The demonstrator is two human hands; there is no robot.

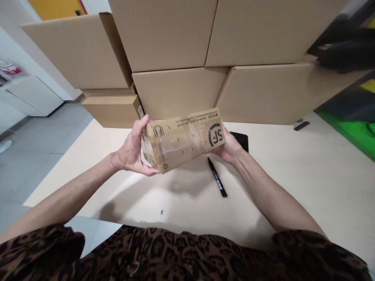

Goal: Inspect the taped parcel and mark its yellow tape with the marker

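Note:
I hold a small taped cardboard parcel [183,138] with a black printed logo above the table, one hand at each end. My left hand [131,150] wraps round its left end, thumb on top and fingers beneath. My right hand [230,148] cups the right end from behind and below, its fingers mostly hidden by the parcel. A black marker pen [217,181] lies on the table just under and in front of the parcel.
A light beige table [307,175] carries a wall of large stacked cardboard boxes [178,91] at the back. A black phone [240,139] lies behind my right hand, and a small dark object [301,125] sits further right. Grey floor lies to the left.

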